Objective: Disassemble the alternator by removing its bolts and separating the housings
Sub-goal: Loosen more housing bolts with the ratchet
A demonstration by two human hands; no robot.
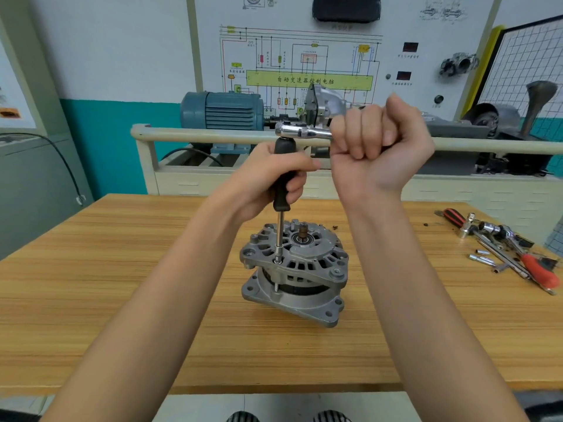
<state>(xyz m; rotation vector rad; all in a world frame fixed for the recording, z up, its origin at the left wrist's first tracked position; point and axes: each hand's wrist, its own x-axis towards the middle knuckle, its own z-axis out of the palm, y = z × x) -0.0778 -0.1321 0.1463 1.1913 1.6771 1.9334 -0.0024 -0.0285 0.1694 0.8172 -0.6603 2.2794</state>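
Alternator (294,271) stands on wooden table (122,284), shaft up, centre of table. Driver shaft (279,236) upright, tip seated on a bolt (277,261) at the alternator's left rim. Left hand (274,181) curled round black driver handle (283,175), directly above alternator. Right hand (374,141) fisted tight on ratchet (301,130) handle; ratchet head sits on driver top. Loose tools (505,248) lie right. Blue motor (222,111) behind.

One camera only, worn on the head. Looks forward and down, from close above a wooden table (91,300). Wide view, bent at the edges. Near enough to catch both arms, and far enough to reach the wall board (304,56) behind.
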